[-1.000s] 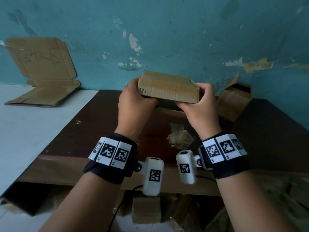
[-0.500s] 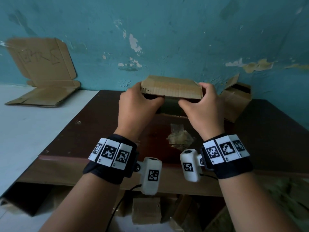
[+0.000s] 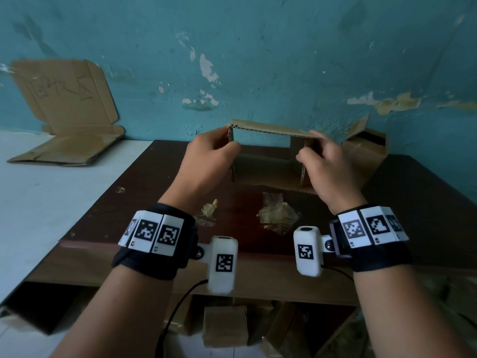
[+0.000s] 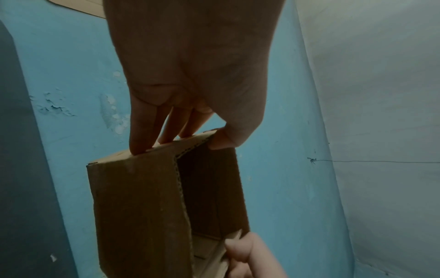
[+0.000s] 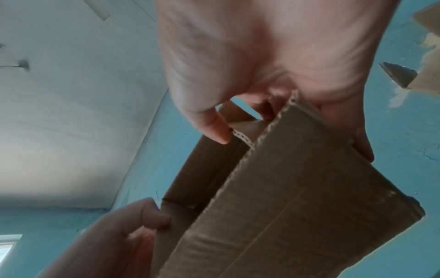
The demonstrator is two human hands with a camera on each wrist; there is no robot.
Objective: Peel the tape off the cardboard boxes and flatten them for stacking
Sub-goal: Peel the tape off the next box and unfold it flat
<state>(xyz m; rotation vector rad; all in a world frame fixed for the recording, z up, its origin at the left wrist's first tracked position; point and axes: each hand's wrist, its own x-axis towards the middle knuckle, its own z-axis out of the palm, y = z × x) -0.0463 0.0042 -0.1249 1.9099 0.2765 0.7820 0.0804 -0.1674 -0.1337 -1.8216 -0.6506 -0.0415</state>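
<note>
I hold a small brown cardboard box (image 3: 268,170) above the far part of a dark wooden table (image 3: 413,202), its open end facing me so I see through it. My left hand (image 3: 227,143) pinches the box's left wall near the top corner, thumb inside and fingers outside; the left wrist view shows the box (image 4: 138,206) under that left hand (image 4: 185,139). My right hand (image 3: 309,148) grips the right wall, thumb on the corrugated edge, as the right wrist view shows on the box (image 5: 297,206) below the right hand (image 5: 269,124).
Crumpled pieces of peeled tape (image 3: 278,215) lie on the table in front of the box. Another opened box (image 3: 366,151) stands behind at the right against the teal wall. Flattened cardboard (image 3: 69,120) leans at the far left on a white surface. More boxes (image 3: 224,326) sit under the table.
The box has tipped from showing its closed top to showing its open end. Both hands lowered slightly and moved apart, spreading the walls.
</note>
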